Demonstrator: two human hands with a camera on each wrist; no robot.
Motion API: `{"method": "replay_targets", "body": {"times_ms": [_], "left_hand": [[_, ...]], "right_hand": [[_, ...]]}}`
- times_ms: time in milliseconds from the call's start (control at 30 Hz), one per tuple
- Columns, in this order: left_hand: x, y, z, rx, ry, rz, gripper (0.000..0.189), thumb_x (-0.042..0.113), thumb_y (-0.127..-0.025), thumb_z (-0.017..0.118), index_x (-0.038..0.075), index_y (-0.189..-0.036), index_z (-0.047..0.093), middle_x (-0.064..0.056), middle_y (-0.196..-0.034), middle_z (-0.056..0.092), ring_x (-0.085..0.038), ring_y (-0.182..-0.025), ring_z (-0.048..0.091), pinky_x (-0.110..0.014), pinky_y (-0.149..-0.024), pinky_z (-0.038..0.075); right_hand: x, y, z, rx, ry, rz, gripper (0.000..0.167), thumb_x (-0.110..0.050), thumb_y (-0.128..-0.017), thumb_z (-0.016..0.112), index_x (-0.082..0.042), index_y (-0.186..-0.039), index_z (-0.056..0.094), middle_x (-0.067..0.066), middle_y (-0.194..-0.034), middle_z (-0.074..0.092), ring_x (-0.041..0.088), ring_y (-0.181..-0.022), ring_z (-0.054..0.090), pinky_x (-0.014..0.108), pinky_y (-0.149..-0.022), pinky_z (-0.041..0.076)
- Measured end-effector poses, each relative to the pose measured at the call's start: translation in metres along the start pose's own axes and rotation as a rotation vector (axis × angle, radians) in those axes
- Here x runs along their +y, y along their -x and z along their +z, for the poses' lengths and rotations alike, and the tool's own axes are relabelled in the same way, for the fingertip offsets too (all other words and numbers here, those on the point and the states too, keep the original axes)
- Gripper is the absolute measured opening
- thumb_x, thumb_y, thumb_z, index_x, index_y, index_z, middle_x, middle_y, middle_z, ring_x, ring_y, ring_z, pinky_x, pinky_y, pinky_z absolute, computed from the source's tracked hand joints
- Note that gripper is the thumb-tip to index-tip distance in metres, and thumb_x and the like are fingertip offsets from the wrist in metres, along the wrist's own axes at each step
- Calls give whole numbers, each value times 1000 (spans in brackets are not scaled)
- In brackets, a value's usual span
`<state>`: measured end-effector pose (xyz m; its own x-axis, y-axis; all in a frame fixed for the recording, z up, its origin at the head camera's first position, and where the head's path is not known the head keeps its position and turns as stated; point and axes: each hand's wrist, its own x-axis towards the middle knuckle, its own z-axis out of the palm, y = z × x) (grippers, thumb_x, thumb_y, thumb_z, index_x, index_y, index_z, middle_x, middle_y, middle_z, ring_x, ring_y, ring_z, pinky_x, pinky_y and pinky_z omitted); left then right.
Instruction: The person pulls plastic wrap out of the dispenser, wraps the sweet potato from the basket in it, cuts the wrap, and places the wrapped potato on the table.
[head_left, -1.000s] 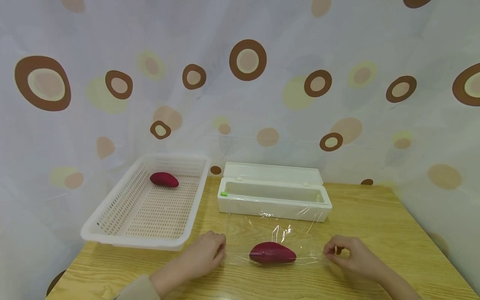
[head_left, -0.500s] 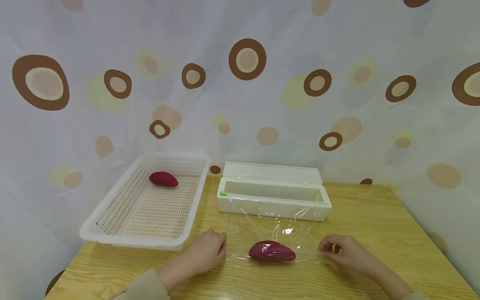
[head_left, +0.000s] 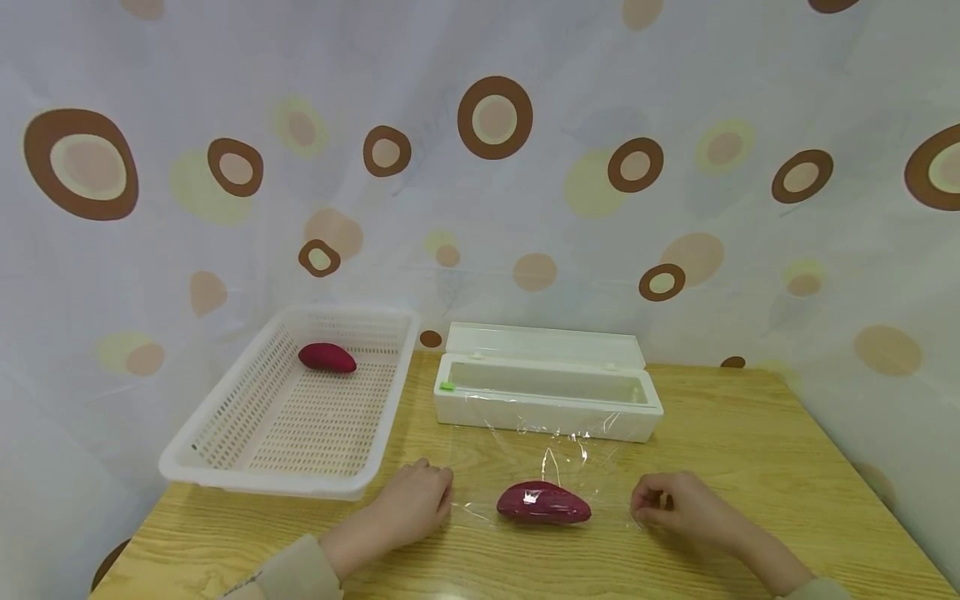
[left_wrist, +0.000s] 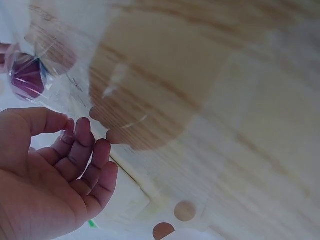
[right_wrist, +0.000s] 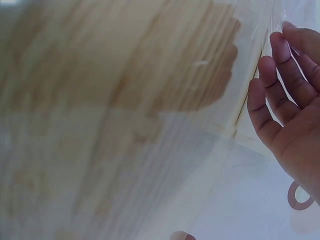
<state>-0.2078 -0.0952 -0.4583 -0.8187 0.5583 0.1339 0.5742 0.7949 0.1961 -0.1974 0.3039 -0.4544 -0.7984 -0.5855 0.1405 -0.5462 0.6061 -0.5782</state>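
Observation:
A purple sweet potato (head_left: pixel 543 503) lies on the wooden table, with a sheet of clear plastic wrap (head_left: pixel 517 454) drawn over it from the white wrap box (head_left: pixel 480 411). My left hand (head_left: pixel 415 502) pinches the wrap's near left corner between thumb and index finger; in the left wrist view that hand (left_wrist: pixel 62 175) has its other fingers loosely bent. At the opposite corner, my right hand (head_left: pixel 681 507) pinches the wrap beside the sweet potato's right end. The right wrist view catches the right hand (right_wrist: pixel 295 95) at its edge, thumb and index fingertips together.
A white perforated basket (head_left: pixel 375 446) stands at the left, holding another purple sweet potato (head_left: pixel 327 357). The wrap box's lid (head_left: pixel 545 343) is raised at the back, and a green slider (head_left: pixel 447 386) sits on its front edge. A patterned curtain (head_left: pixel 555 208) hangs behind the table.
My right hand has moved slightly left, toward the sweet potato, and the wrap now lies lower and looser over it. My left hand has barely shifted.

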Motion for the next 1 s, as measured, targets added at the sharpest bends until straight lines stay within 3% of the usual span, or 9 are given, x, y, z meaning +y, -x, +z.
{"method": "replay_targets", "body": {"times_ms": [267,467,767,1000], "left_hand": [[0,0,2,13,17,4,16,15,-84,63,16,-70,55,10,-60,50,-7,-59,39,-23,-55,34],[0,-1,-1,18,25,-4,16,15,-83,62,16,-69,55,10,-60,50,-7,-59,39,-23,-54,33],[0,1,-3,15,38,-10,17,13,-83,63,16,-68,55,10,-60,50,-7,-59,38,-23,-55,34],[1,3,-7,13,51,-4,18,12,-83,63,16,-67,55,9,-59,50,-7,-59,38,-22,-54,33]], "right_hand": [[-6,1,-8,-5,4,13,5,-14,-87,67,-16,-92,66,-11,-81,63,-3,-71,52,20,-55,46],[-23,-5,-9,82,102,18,16,-19,-87,67,-13,-102,67,-3,-93,68,-3,-76,50,21,-57,45],[-55,-29,11,158,191,-82,27,-26,-80,75,-15,-103,67,-3,-99,67,14,-82,57,26,-66,50],[-62,-50,28,94,184,-82,36,-34,-81,73,-10,-108,68,-1,-103,68,17,-90,60,33,-79,50]]}}
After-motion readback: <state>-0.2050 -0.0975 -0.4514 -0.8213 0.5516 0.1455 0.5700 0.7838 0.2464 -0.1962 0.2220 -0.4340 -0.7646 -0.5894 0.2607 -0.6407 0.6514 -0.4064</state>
